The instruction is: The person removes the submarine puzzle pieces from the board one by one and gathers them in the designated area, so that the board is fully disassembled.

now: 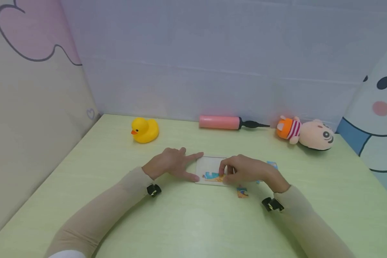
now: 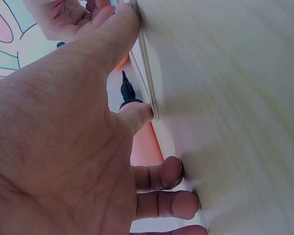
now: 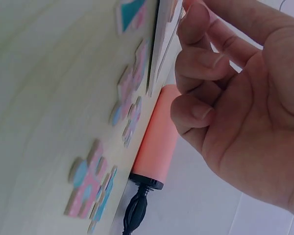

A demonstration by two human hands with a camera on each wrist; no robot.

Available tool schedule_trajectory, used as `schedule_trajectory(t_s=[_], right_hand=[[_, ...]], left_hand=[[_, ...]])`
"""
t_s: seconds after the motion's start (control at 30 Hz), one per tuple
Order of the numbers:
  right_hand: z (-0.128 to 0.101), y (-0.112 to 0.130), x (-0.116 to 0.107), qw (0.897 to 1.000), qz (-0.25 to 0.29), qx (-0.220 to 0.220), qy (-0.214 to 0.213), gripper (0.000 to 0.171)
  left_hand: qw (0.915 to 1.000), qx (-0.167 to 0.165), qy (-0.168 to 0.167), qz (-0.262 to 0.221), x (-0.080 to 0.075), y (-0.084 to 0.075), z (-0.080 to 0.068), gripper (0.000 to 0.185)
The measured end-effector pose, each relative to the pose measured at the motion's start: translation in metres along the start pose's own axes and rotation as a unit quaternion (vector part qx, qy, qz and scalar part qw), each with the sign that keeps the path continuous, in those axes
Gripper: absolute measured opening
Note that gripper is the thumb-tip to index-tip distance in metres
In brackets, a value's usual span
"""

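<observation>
Sleeved forearms reach in over the green worktop (image 1: 84,200) toward a small white jigsaw board (image 1: 209,165), the landmark for all positions below. Left hand (image 1: 171,165) lies at the board's left edge, fingers straight and spread, forefinger and thumb pressing against that edge; it holds nothing. Right hand (image 1: 246,171) sits on the board's right part, fingers curled, its grip apparently pinching a puzzle piece (image 1: 221,175) against the partly filled picture, though the piece is mostly hidden. Loose puzzle pieces (image 3: 90,183) lie on the worktop just right of the board; one (image 1: 242,192) lies nearer the person. Judgement: pieces are light, thin, stiff card, best taken by the edges with fingertips. Beyond the board: rubber duck (image 1: 144,130), pink hand pump (image 1: 227,122), plush doll (image 1: 306,133).
</observation>
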State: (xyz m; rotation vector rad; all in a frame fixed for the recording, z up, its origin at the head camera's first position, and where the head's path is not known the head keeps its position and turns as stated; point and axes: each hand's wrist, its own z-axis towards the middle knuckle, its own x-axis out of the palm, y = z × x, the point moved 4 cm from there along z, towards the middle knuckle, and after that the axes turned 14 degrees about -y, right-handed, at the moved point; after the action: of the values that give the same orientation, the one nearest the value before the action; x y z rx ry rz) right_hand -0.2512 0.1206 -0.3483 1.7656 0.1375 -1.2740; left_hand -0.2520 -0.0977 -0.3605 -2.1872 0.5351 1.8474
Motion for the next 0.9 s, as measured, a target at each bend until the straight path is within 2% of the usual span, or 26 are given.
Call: schedule_trajectory(t_s=[0.23, 0.47, 0.7, 0.9], right_hand=[[0.011, 0.007, 0.001, 1.0, -0.013, -0.007, 0.005, 0.015], [0.019, 0.011, 0.011, 0.999, -0.017, 0.035, 0.029, 0.021], [0.02, 0.018, 0.016, 1.0, -0.021, 0.01, 0.017, 0.018], [0.02, 0.017, 0.017, 0.999, -0.023, 0.027, 0.024, 0.018]], left_hand=[[0.9999, -0.005, 0.005, 0.008, 0.001, 0.0, 0.001, 0.094], [0.9999, -0.008, 0.006, 0.009, 0.002, -0.002, 0.0, 0.094], [0.9998, -0.011, 0.008, 0.012, 0.003, -0.001, 0.001, 0.095], [0.9999, -0.011, 0.006, 0.007, 0.002, 0.0, 0.001, 0.094]])
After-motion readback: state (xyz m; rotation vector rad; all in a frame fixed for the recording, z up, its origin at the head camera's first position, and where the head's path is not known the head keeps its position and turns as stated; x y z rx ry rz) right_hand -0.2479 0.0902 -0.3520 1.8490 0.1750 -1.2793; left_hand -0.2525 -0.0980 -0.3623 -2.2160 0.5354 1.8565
